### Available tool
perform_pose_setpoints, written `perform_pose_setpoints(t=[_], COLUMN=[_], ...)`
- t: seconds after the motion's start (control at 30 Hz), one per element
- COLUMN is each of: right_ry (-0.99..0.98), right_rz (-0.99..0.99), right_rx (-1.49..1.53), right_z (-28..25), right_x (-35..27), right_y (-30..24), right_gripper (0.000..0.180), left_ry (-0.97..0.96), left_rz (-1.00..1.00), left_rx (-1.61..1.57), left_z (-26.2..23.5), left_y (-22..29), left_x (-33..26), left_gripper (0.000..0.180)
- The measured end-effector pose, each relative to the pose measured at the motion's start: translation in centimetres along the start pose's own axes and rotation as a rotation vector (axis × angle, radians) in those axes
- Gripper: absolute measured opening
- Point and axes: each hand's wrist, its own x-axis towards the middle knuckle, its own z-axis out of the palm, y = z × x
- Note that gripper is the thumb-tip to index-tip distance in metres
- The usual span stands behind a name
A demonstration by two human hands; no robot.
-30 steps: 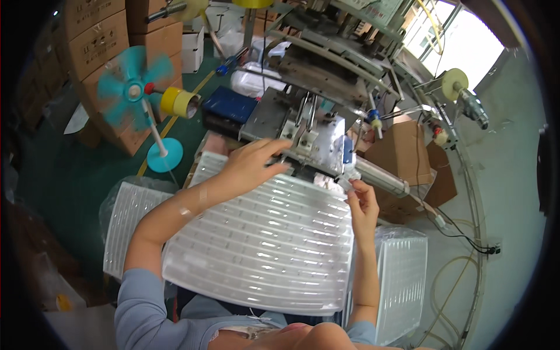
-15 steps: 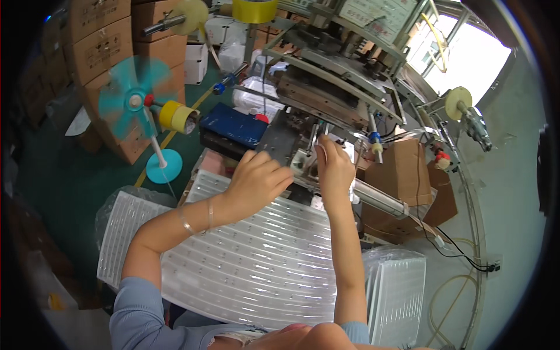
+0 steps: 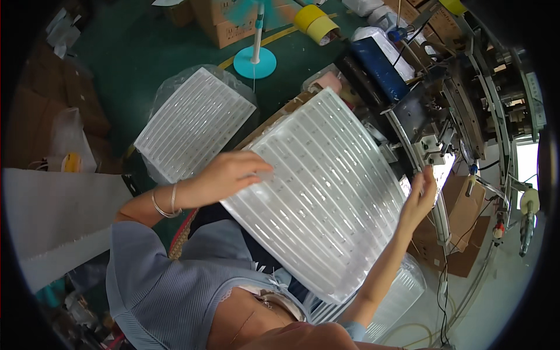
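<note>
A large clear ribbed plastic tray (image 3: 318, 192) lies tilted across my lap, held at both long edges. My left hand (image 3: 227, 175) grips its left edge, fingers spread over the top, a bangle on the wrist. My right hand (image 3: 420, 195) presses against the tray's right edge, next to the grey metal machine (image 3: 449, 111). The tray's far end reaches toward the machine's blue block (image 3: 379, 67).
A second stack of ribbed trays in a plastic bag (image 3: 192, 125) rests on the green floor to my left. More trays (image 3: 396, 297) lie by my right side. A teal fan stand (image 3: 255, 58), yellow tape rolls (image 3: 318, 23) and cardboard boxes (image 3: 461, 216) stand around.
The view has swung left and down. Both hands have left the machine and come back to the tray's edges, and the tray now sits tilted.
</note>
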Motion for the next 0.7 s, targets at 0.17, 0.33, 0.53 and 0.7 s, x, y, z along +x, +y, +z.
perform_pose_setpoints(t=[0.17, 0.33, 0.53, 0.7], right_ry=[-0.162, -0.492, -0.786, -0.822], right_rz=[-0.206, -0.340, -0.560, -0.635], right_rx=[-0.032, 0.145, -0.020, -0.080], right_z=[1.9, 3.7, 6.1, 7.0], right_x=[-4.7, -7.7, -12.0, -12.6], right_y=[-7.3, -11.2, -13.7, -14.0], right_gripper=[0.023, 0.024, 0.037, 0.039], left_ry=[0.007, 0.040, 0.328, 0.187], left_rz=[0.219, 0.244, -0.035, -0.407], left_rx=[0.438, 0.411, 0.318, 0.050], left_z=[2.2, 2.5, -0.3, -0.6], left_y=[-0.6, -1.1, -1.8, -2.7], left_x=[-2.2, -2.4, -3.4, -5.2], left_gripper=[0.022, 0.018, 0.016, 0.018])
